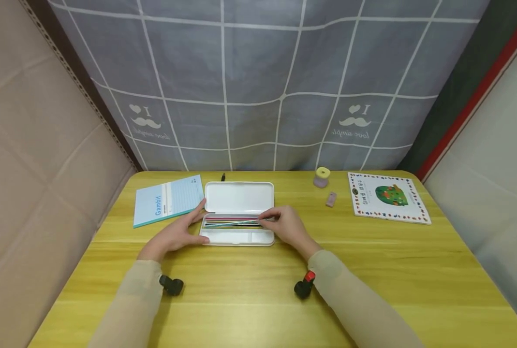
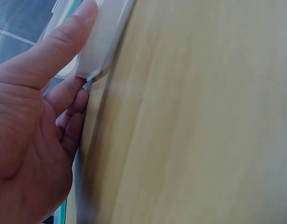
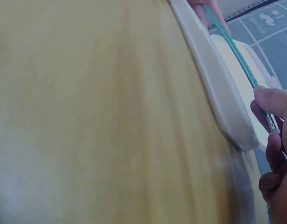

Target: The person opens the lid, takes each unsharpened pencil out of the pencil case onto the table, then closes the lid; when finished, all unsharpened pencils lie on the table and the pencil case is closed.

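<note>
An open white pencil case (image 1: 228, 237) lies on the table with its lid (image 1: 239, 197) tipped back. Several pencils are in its middle, one of them red. My left hand (image 1: 177, 235) holds the case's left end, thumb at the front corner and fingers by the back. In the left wrist view that thumb (image 2: 64, 39) lies over the case's edge. At the right end, my right hand (image 1: 288, 226) pinches a green pencil (image 3: 239, 55) near its metal-banded end. The pencil slants above the case, its far end close to the left hand.
A light blue notebook (image 1: 154, 203) lies left of the case, and a dark pen-like tip (image 1: 223, 177) shows behind the lid. To the right are a yellow and purple round item (image 1: 321, 177), a small pinkish block (image 1: 331, 199) and a picture booklet (image 1: 389, 197).
</note>
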The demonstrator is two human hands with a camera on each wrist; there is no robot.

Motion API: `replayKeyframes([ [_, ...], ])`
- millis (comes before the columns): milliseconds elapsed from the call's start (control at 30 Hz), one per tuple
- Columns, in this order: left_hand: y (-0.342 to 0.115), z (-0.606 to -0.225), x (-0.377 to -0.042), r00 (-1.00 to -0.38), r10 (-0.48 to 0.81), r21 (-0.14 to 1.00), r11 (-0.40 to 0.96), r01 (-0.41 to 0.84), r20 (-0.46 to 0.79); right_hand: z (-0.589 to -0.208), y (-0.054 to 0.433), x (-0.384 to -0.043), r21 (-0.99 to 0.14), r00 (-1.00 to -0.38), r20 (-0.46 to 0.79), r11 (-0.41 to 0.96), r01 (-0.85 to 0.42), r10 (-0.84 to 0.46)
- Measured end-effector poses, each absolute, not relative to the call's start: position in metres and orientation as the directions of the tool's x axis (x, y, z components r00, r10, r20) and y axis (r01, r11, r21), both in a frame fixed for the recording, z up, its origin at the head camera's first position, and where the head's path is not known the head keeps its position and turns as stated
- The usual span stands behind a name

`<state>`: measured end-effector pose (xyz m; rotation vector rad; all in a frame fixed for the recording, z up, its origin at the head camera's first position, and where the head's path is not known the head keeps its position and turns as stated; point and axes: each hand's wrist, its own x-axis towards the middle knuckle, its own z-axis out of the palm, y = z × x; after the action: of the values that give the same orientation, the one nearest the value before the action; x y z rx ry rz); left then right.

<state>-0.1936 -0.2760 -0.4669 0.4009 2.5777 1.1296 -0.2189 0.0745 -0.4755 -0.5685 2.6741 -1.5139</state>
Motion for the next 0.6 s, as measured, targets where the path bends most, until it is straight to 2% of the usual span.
replayKeyframes([
  [167,-0.276,-0.468,-0.193,-0.916,0.369,0.744,0.655,0.137,-0.156,-0.474,0.083,-0.219,-0.871,-0.943,0.191,0.396,-0.290,-0.271],
  [600,-0.273,-0.468,-0.188,-0.922,0.365,0.732,0.663,0.158,-0.131,-0.471,0.121,-0.217,-0.866,-0.945,0.232,0.394,-0.308,-0.230],
])
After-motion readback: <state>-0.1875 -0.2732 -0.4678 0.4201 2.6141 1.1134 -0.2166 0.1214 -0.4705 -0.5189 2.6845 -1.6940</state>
